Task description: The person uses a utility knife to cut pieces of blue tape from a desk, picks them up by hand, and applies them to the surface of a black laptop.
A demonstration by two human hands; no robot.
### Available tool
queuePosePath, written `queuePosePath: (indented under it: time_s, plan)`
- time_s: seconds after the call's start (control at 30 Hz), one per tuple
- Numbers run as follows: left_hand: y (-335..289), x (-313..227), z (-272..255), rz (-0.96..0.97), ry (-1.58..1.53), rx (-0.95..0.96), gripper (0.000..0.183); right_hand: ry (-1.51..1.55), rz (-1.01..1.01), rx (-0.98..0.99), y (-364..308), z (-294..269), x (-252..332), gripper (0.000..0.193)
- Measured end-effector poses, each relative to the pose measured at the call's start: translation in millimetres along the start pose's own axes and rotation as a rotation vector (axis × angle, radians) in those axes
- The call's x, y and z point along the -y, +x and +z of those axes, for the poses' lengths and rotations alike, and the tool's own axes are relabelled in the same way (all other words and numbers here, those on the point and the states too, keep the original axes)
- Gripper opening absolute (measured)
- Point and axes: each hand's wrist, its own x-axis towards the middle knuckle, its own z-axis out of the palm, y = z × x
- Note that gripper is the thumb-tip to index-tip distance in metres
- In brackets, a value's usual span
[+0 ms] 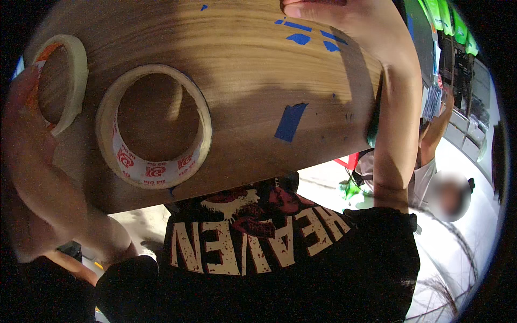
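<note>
At the picture's left rim my left hand (26,102) is dim and blurred. It overlaps the near side of a roll of masking tape (78,81) with an orange inner core; whether its fingers grip the roll is unclear. Beside that roll, a wider cream roll of masking tape (204,121) with a red-printed white core lies on the wood-grain table (242,70). My right hand (336,19) is cut off by the upper edge. Its thumb and fingers look closed together, and what they hold, if anything, is out of sight. Scraps of blue tape (299,39) lie just below it.
A larger blue tape piece (291,123) sits on the table's right half. The table's near edge runs close to my black printed shirt (258,290). Another person (425,172) is at the right, past my forearm. Green items (458,27) show at the upper right.
</note>
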Motion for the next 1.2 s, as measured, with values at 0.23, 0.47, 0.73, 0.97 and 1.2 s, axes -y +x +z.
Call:
queuePosePath:
  time_s: [0.23,0.47,0.73,0.97,1.2]
  plan:
    - [-9.1,-19.3,17.6,-0.225,0.162,-0.073,0.019,0.034,-0.065,0.021,2.1,-1.9,-9.8,0.030]
    - [-0.2,10.3,21.8,-0.117,0.202,-0.228,0.017,0.130,-0.231,-0.034,-9.4,-18.6,-22.4,0.025]
    - [-6.3,7.9,39.5,-0.393,-0.065,-0.348,0.019,-0.329,-0.192,-0.477,-114.2,-39.8,-70.0,0.012]
    - [-9.3,13.1,33.0,-0.481,0.115,-0.261,0.017,-1.006,-0.250,-0.530,-137.7,-24.3,-79.0,0.015]
    - [-5.9,16.2,27.4,-0.421,0.089,-0.267,0.015,-1.099,-0.292,-0.472,-124.8,-20.6,-69.5,0.014]
